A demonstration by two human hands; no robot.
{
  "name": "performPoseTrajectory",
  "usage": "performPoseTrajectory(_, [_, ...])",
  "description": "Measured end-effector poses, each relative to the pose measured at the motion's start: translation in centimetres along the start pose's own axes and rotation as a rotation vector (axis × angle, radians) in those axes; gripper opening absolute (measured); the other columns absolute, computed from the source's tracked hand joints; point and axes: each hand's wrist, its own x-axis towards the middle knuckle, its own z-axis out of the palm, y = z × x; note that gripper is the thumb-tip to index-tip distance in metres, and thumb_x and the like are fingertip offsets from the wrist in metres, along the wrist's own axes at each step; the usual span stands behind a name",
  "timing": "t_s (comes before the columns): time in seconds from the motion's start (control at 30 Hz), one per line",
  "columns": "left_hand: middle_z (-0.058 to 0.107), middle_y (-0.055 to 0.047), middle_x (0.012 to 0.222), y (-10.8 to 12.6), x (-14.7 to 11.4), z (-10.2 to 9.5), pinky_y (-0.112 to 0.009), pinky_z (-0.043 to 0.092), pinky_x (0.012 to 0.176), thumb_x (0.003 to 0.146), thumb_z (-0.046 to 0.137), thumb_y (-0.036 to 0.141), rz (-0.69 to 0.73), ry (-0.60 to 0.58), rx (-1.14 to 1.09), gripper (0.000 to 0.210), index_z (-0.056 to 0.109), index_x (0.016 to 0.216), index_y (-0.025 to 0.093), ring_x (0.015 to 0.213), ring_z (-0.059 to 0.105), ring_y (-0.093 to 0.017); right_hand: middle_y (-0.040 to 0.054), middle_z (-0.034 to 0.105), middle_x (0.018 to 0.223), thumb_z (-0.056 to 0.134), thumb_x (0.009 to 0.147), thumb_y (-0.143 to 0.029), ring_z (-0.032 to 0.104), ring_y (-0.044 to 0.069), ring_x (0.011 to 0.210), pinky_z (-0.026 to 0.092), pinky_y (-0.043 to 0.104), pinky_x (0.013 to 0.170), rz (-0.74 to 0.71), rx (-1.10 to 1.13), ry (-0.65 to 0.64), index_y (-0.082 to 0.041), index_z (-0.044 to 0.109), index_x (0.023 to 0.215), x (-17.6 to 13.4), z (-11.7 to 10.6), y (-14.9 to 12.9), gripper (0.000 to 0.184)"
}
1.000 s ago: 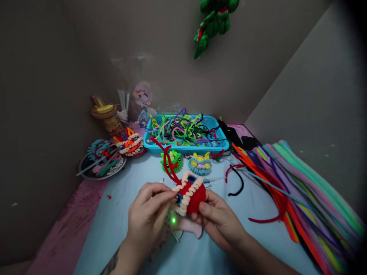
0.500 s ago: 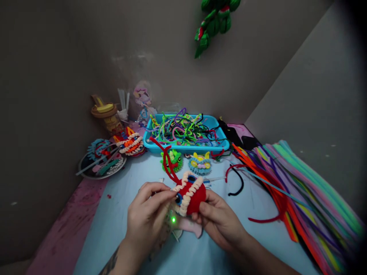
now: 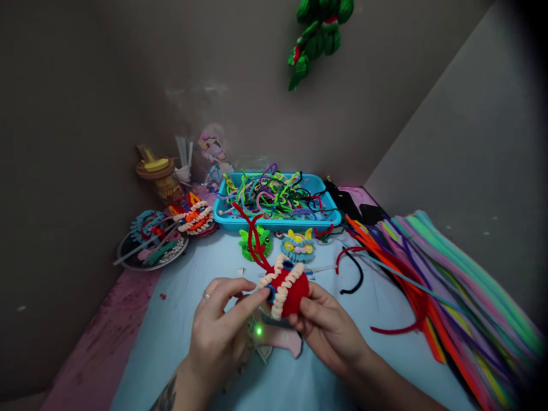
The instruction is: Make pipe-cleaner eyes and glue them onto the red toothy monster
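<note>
A round red pipe-cleaner animal head (image 3: pixel 295 294) with cream spiral trim, blue-and-black eyes and long red stems is held above the table. My right hand (image 3: pixel 327 319) grips its right side between thumb and fingers. At its left edge, my left hand (image 3: pixel 226 311) is closed, one digit pressing by the lower blue eye; the other fingertips are partly hidden. Below the hands lies a pink hot glue gun (image 3: pixel 280 339) with a lit green light, partly covered by my left hand. Behind the head sit a green pipe-cleaner head (image 3: pixel 250 246) and a blue-and-yellow one (image 3: pixel 298 248).
A blue tray (image 3: pixel 274 224) of tangled pipe-cleaner scraps stands at the back. On the left are a metal bowl (image 3: pixel 148 265), an orange pipe-cleaner head (image 3: pixel 193 217) and a cup (image 3: pixel 160 180). Bundled colourful pipe cleaners (image 3: pixel 462 274) spread along the right, near a black curved piece (image 3: pixel 358 274).
My left hand has shifted, its thumb and index finger now further apart at the head's left edge. The red head has turned slightly and its stems have swung right. My right hand keeps its grip.
</note>
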Motion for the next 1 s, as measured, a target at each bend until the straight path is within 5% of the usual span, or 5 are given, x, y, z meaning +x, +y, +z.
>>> performPoseTrajectory(0.33, [0.061, -0.009, 0.1, -0.49, -0.71, 0.41, -0.03, 0.049, 0.07, 0.082, 0.06, 0.013, 0.076, 0.014, 0.125, 0.031, 0.065, 0.111, 0.023, 0.085, 0.055, -0.018, 0.0029, 0.07, 0.063, 0.085, 0.061, -0.027, 0.06, 0.007, 0.052, 0.043, 0.013, 0.051, 0.008, 0.034, 0.0, -0.014, 0.069, 0.073, 0.01, 0.04, 0.01, 0.024])
performPoseTrajectory(0.87, [0.058, -0.009, 0.102, -0.41, -0.23, 0.51, -0.03, 0.047, 0.072, 0.081, 0.052, 0.0, 0.078, -0.005, 0.11, 0.035, 0.064, 0.109, 0.018, 0.086, 0.052, -0.018, 0.0029, 0.069, 0.062, 0.084, 0.061, -0.025, 0.06, 0.007, 0.051, 0.045, 0.013, 0.051, 0.012, 0.046, -0.009, -0.014, 0.069, 0.074, 0.17, -0.02, 0.01, 0.022])
performPoseTrajectory(1.0, [0.058, -0.007, 0.1, -0.25, -0.08, 0.32, -0.028, 0.046, 0.072, 0.08, 0.053, -0.003, -0.008, 0.065, 0.109, 0.039, 0.062, 0.111, 0.019, 0.084, 0.054, -0.015, 0.003, 0.07, 0.063, 0.084, 0.061, -0.023, 0.061, 0.007, 0.052, 0.046, 0.013, 0.051, 0.01, 0.07, 0.013, -0.014, 0.069, 0.074, 0.18, -0.07, -0.16, 0.022])
